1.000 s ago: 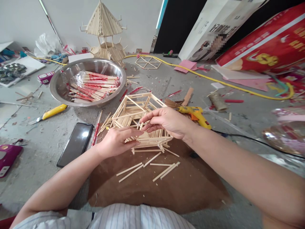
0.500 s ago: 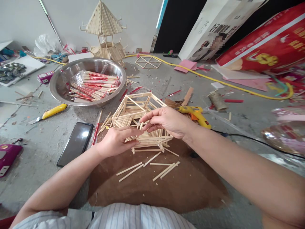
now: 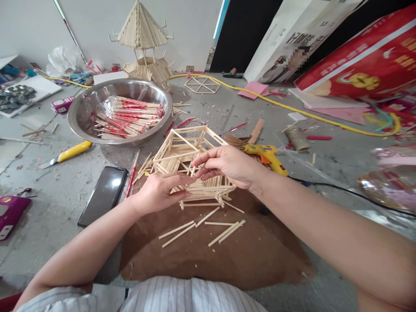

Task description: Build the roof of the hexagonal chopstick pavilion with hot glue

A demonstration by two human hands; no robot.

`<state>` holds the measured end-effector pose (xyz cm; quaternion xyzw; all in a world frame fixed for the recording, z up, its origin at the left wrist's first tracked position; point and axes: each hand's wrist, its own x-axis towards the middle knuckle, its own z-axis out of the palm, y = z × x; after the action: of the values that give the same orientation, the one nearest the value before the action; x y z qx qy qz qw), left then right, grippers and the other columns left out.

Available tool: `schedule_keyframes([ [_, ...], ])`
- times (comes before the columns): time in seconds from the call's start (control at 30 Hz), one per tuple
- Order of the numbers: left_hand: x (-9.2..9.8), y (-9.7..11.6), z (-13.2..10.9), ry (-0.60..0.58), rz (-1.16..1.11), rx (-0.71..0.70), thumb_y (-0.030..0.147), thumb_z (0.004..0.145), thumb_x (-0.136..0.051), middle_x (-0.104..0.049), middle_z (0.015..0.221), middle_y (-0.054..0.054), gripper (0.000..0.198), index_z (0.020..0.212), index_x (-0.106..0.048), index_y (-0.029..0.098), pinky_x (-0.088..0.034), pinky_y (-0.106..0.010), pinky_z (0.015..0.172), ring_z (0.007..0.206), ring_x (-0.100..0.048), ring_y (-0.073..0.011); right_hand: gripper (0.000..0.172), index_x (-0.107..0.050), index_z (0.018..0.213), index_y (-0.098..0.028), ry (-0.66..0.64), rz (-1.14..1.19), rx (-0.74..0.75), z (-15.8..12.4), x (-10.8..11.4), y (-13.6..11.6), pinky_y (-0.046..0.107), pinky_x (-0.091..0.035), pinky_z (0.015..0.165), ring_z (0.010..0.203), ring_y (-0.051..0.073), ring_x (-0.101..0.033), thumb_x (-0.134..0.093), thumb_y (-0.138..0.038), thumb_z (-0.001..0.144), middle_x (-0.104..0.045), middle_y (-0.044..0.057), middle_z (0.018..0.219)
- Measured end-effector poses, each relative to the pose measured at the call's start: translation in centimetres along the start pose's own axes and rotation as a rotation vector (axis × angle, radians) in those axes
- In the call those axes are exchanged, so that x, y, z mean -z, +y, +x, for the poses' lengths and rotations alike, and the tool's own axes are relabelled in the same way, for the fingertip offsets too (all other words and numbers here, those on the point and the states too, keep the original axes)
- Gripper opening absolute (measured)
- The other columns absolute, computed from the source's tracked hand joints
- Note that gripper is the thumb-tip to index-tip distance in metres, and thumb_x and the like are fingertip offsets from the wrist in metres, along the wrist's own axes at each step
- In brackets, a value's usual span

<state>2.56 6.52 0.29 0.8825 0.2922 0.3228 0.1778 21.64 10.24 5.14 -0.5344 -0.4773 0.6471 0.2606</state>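
A many-sided frame (image 3: 208,189) built of thin wooden sticks stands on a brown board (image 3: 208,264) in front of me. My left hand (image 3: 162,190) grips its near left side, fingers over the top and thumb below. Over the middle of the frame, my right hand (image 3: 232,165) pinches a short wooden stick (image 3: 193,170) between thumb and fingers. Its lower end is hidden by my left fingertips. Fingertips of both hands almost meet there. Several cut sticks (image 3: 178,234) lie loose on the board nearer to me.
A steel basin (image 3: 73,117) holds wrapped chopsticks. Left of the frame lie a phone (image 3: 103,197) and a yellow utility knife (image 3: 74,151). To the right is a yellow glue gun (image 3: 271,158) with a black cord. A stick pagoda (image 3: 141,39) stands behind the basin.
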Motion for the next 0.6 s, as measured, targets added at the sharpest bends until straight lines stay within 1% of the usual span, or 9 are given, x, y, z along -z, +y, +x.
schedule_keyframes([
  [0.37, -0.04, -0.07, -0.08, 0.005, -0.011, -0.001, 0.021, 0.078, -0.058, -0.067, 0.097, -0.006, 0.024, 0.101, -0.059, 0.016, -0.051, -0.016, 0.065, 0.078, -0.064, -0.0089, 0.032, -0.064, 0.068, -0.010, 0.013, 0.000, -0.004, -0.13, -0.06, -0.12, 0.019, -0.052, 0.051, 0.054, 0.011, -0.064, -0.039, 0.010, 0.068, -0.064, 0.004, 0.058],
  [0.6, 0.02, -0.18, -0.05, 0.003, -0.020, -0.005, 0.022, 0.079, -0.057, -0.067, 0.098, -0.007, 0.024, 0.102, -0.058, 0.016, -0.052, -0.017, 0.067, 0.081, -0.064, -0.0095, 0.030, -0.065, 0.068, -0.010, 0.010, -0.002, -0.004, -0.18, -0.02, -0.13, 0.019, -0.052, 0.050, 0.054, 0.011, -0.064, -0.042, 0.010, 0.066, -0.064, 0.004, 0.058],
])
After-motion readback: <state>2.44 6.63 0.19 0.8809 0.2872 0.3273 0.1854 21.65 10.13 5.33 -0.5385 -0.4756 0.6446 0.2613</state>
